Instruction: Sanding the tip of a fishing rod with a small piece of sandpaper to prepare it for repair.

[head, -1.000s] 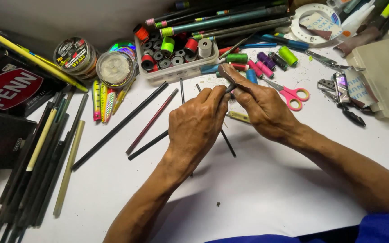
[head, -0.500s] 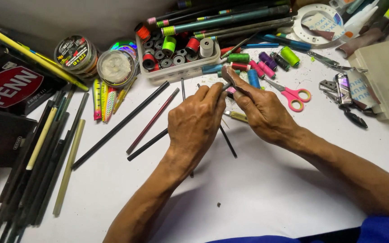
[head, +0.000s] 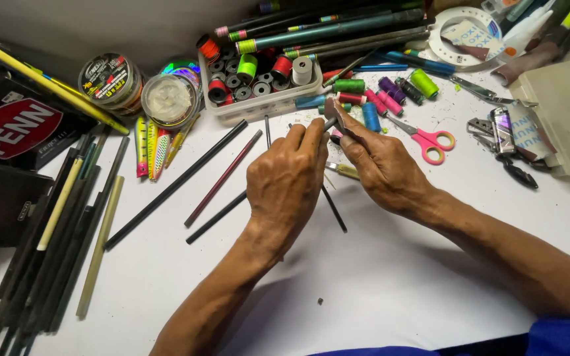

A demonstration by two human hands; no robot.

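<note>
My left hand (head: 285, 184) is closed around a thin dark rod (head: 334, 209), whose lower end sticks out below the hand and whose tip points up towards the right hand. My right hand (head: 384, 168) pinches a small brownish piece (head: 339, 120) against the rod's tip (head: 330, 124). Both hands meet above the white table (head: 377, 283), just in front of a white tray of thread spools (head: 258, 105). The middle of the rod is hidden in my left fist.
Several dark rods (head: 54, 231) lie at the left, with two more (head: 179, 181) slanting beside my left hand. Line spools (head: 166, 99), lures (head: 150, 145), pink scissors (head: 430, 142), loose thread spools (head: 390, 92), pliers (head: 509, 165) and a beige box (head: 562, 105) surround the hands.
My right hand's fingers have shifted slightly on the rod tip. Both hands stay in nearly the same place, and nothing else has moved.
</note>
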